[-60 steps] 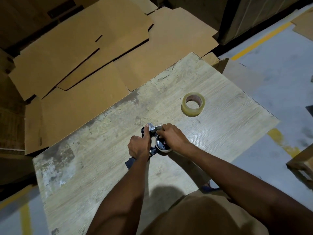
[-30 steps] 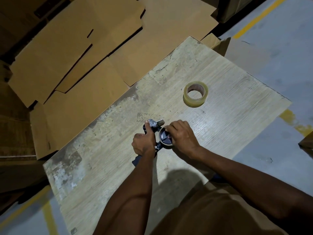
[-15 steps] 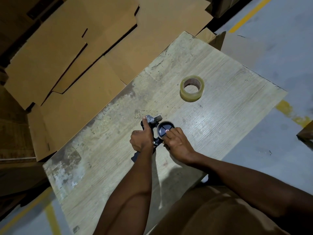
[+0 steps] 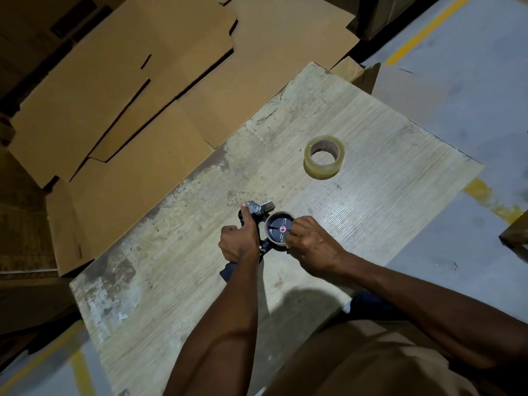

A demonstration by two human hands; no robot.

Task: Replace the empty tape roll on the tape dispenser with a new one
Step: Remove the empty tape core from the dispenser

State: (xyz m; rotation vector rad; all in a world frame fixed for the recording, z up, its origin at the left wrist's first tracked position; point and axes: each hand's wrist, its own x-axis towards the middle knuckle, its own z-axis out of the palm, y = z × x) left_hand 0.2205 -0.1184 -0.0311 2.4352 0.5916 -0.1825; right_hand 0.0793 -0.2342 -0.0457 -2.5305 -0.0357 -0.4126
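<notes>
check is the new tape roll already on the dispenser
No, the new tape roll lies on the table, apart from the dispenser.

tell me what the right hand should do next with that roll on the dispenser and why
Probably pull the empty roll off the dispenser hub. The right hand already pinches its thin rim, the left hand steadies the dispenser on the table, and the new tape roll waits apart, farther back.

Both bare forearms reached forward from the lower edge, converging over the table. The left hand (image 4: 238, 241) was closed in a fist-like grip, thumb extended forward. The right hand (image 4: 310, 247) lay palm down just beside it, fingers (image 4: 297, 224) curled in a pinch.
</notes>
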